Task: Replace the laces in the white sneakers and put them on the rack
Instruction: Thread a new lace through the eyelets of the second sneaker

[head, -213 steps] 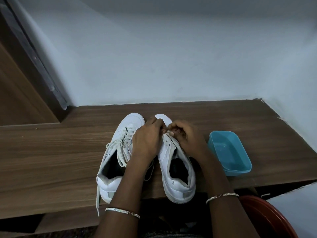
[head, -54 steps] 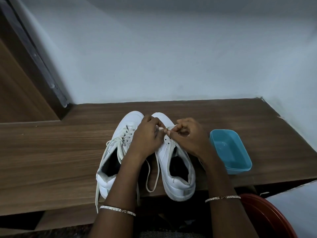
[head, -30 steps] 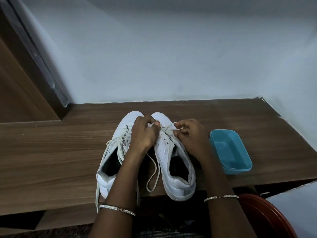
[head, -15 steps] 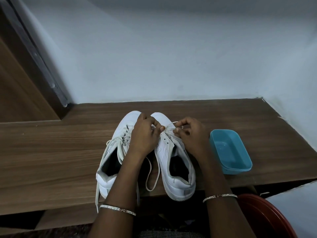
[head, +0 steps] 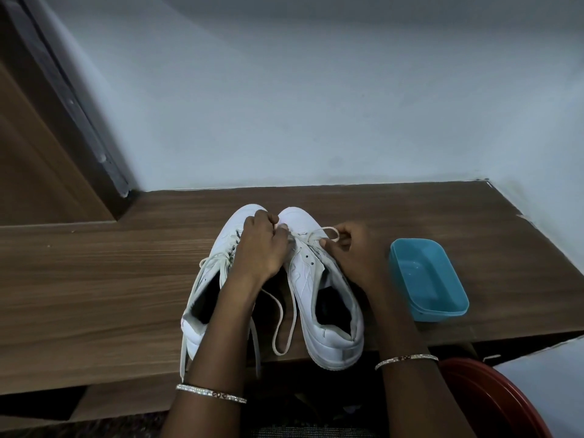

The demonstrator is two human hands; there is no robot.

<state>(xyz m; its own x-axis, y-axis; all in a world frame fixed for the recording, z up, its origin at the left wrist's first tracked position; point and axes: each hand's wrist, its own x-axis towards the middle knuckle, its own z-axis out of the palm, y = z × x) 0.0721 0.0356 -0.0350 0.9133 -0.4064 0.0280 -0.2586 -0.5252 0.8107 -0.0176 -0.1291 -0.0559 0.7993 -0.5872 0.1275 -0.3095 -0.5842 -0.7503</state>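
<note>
Two white sneakers stand side by side on the wooden shelf (head: 94,279), toes pointing away from me. The left sneaker (head: 205,298) is laced, its lace ends trailing over the front edge. The right sneaker (head: 328,298) has lace only through its front eyelets. My left hand (head: 260,248) grips the lace at the front of the right sneaker's tongue. My right hand (head: 350,251) pinches a small loop of the same white lace (head: 327,230) at the shoe's right side. A long slack loop of lace (head: 282,324) lies between the shoes.
A shallow blue plastic tub (head: 429,276) sits on the shelf right of the sneakers. A red round container (head: 493,403) is at the lower right, below the shelf edge. A white wall rises behind, and a wooden door frame (head: 63,121) stands at the left.
My right hand has drawn the lace out to the right into a small loop. My left hand has slid slightly forward along the tongue. The sneakers have stayed put.
</note>
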